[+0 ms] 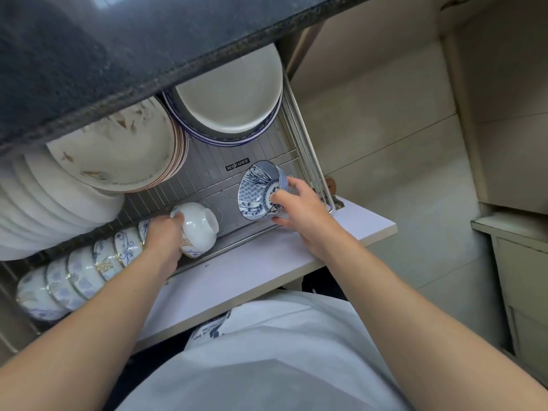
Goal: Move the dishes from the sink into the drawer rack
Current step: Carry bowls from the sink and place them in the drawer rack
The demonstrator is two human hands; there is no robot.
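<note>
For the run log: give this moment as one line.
left hand: holds white bowl at row of bowls | right hand: holds blue patterned bowl over drawer rack | stage: placing

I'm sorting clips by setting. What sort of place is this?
Most likely a home kitchen: a dark stone counter over a pull-out drawer rack holding plates and bowls.

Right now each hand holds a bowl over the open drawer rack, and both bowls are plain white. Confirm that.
Not quite. The head view shows the left hand holding a white bowl, but the right hand holds a blue patterned bowl. Both are over the drawer rack.
</note>
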